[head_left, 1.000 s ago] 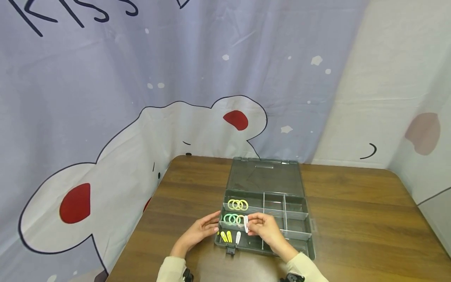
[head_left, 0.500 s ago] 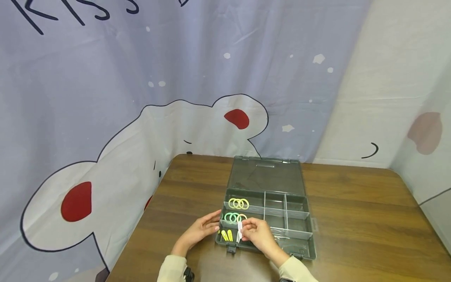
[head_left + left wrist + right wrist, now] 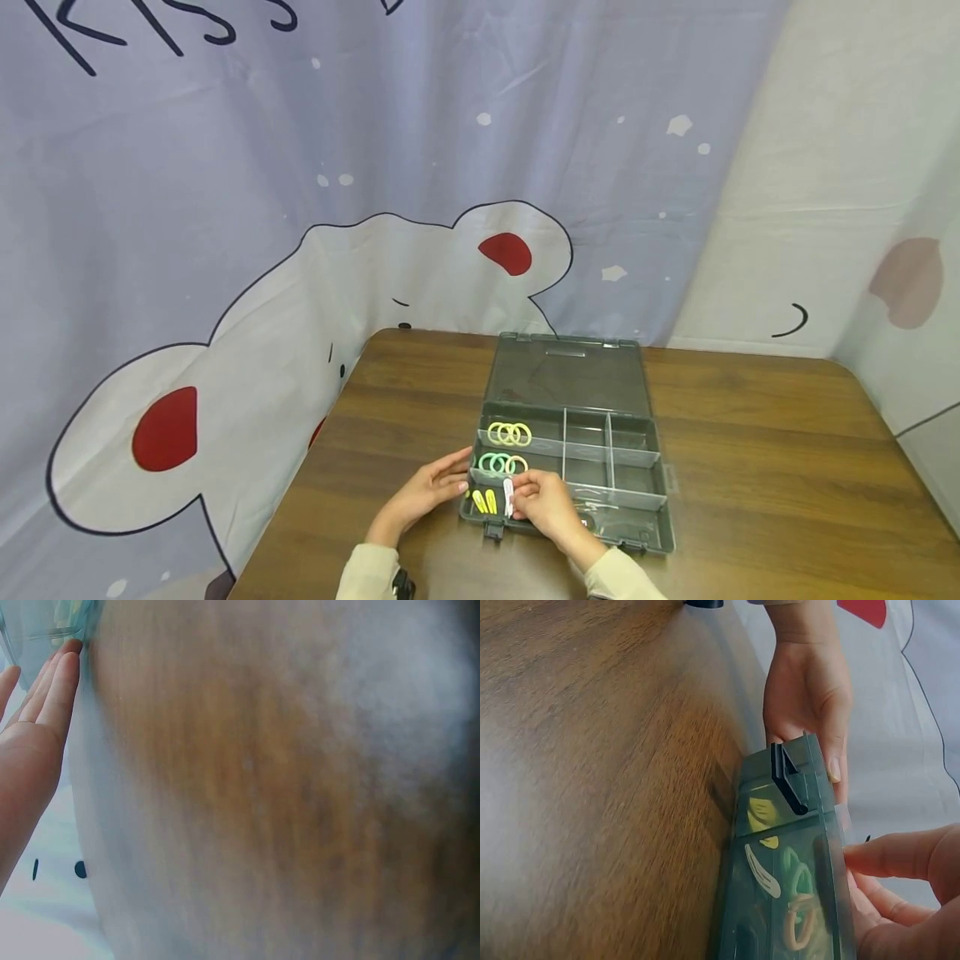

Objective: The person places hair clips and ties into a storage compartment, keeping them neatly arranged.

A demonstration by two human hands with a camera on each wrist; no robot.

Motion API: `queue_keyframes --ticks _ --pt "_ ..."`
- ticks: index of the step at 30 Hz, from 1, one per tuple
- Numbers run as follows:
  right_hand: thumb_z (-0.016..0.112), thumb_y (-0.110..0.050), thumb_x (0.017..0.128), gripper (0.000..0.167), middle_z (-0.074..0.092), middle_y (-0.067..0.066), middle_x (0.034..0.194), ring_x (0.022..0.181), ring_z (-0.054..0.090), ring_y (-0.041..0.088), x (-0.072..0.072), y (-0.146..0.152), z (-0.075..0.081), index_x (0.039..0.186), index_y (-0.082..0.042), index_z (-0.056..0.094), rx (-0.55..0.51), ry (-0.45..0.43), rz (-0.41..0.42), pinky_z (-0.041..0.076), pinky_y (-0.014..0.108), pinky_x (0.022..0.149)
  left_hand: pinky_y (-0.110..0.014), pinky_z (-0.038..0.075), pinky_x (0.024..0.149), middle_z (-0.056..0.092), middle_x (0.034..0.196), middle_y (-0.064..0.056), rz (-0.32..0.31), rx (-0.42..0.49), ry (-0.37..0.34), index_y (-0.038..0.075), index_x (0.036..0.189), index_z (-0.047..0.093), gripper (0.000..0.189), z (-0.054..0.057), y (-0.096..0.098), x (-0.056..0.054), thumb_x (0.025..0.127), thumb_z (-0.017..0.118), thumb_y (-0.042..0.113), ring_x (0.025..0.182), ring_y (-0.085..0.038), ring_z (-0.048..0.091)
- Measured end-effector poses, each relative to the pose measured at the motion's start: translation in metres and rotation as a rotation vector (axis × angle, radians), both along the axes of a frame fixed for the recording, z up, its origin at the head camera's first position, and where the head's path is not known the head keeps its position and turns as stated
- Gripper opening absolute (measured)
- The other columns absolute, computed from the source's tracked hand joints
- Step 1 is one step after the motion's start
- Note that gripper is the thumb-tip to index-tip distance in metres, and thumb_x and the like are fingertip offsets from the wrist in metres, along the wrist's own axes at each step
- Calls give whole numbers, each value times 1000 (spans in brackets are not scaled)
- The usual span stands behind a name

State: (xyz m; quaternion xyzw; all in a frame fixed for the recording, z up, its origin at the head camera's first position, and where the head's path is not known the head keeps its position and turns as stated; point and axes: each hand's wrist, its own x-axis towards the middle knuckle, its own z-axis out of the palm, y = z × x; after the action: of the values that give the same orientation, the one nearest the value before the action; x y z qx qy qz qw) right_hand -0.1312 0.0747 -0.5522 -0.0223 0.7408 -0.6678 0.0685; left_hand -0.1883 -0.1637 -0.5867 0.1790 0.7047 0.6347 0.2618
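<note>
A grey see-through compartment box (image 3: 637, 500) lies on the table with its lid (image 3: 566, 375) folded back. My left hand (image 3: 422, 496) rests against the box's left side with fairly straight fingers; the left wrist view catches these fingers (image 3: 56, 694) by the box corner. Over the front left compartment, my right hand (image 3: 546, 505) pinches a white hair clip (image 3: 508, 492). Yellow hair clips (image 3: 484, 502) lie left of it. Through the box wall in the right wrist view, a white hair clip (image 3: 763, 871) shows inside, near the right hand's fingers (image 3: 900, 853).
Yellow hair ties (image 3: 509, 433) overlap in the back left compartment. Green and peach hair ties (image 3: 501, 463) lie in the middle left one. A black latch (image 3: 786, 780) hangs at the box front. Behind the wooden table (image 3: 750, 467) hangs a printed curtain (image 3: 420, 267).
My right hand has moved left and down with the white hair clip, to where another white clip lies in the front left compartment. The left hand stays at the box's side.
</note>
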Motion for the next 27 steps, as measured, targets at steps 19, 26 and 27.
queue_keyframes --ticks 19,26,27 --pt "62 14 68 13 67 11 63 51 60 11 2 -10 -8 79 10 66 292 121 -55 48 18 46 -36 43 103 37 147 -25 -2 -14 5 9 151 30 61 -1 -3 -2 98 58 13 131 -37 43" --pt "58 14 65 15 66 9 61 50 60 10 0 -10 -7 77 9 66 333 126 -64 46 19 45 -37 42 104 37 146 -26 -1 -15 1 7 151 29 62 1 -3 -2 97 58 13 131 -38 43" --pt "58 14 65 15 66 9 61 50 60 10 0 -10 -7 77 9 66 336 124 -62 46 19 45 -37 42 104 37 146 -26 -1 -15 5 7 151 29 62 1 -3 -2 97 58 13 131 -38 43"
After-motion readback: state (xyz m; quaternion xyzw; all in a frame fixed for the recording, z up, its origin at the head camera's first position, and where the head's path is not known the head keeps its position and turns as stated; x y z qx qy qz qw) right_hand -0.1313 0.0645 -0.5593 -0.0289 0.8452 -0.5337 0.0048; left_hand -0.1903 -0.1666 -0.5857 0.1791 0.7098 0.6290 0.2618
